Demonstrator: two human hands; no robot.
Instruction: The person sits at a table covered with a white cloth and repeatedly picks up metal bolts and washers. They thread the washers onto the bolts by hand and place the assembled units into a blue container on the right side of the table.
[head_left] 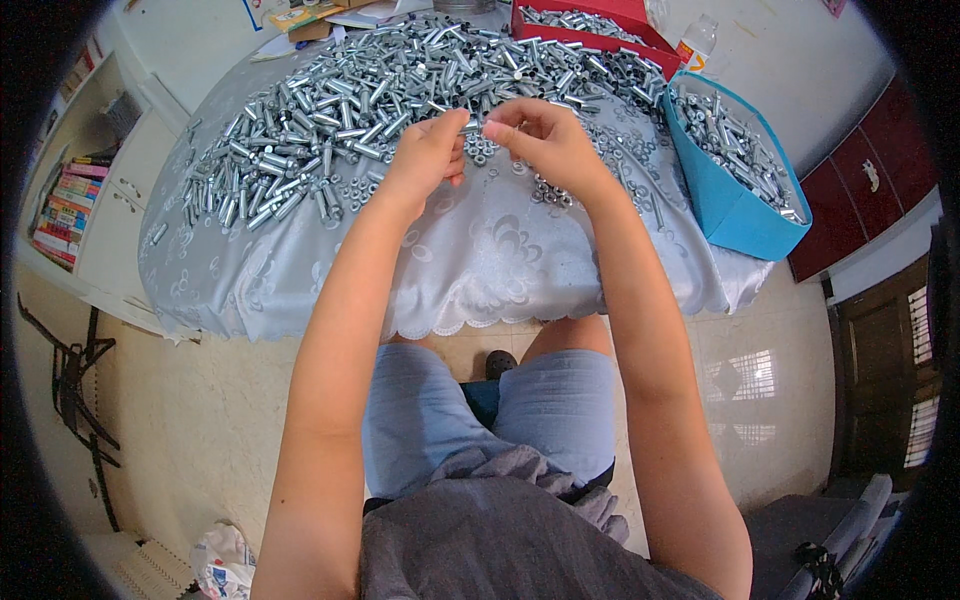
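Note:
My left hand [428, 158] is closed over the near side of the pile, thumb and fingers pinching a silvery anchor bolt [473, 128] that is mostly hidden by the fingers. Just to its right, my right hand [545, 143] has its thumb and forefinger pressed together near the bolt's end; whatever small piece they hold is too hidden to name. Beyond both hands spreads a large heap of metal anchor bolts [340, 105]. Loose nuts [550, 192] lie on the cloth below my right hand, and more sit between the hands.
A blue bin [745, 215] full of bolts stands at the table's right. Behind it are a red box [590, 40] with more bolts and a clear plastic bottle [698, 42]. A silvery tablecloth [490, 260] hangs over the near edge. A bookshelf [75, 200] stands at left.

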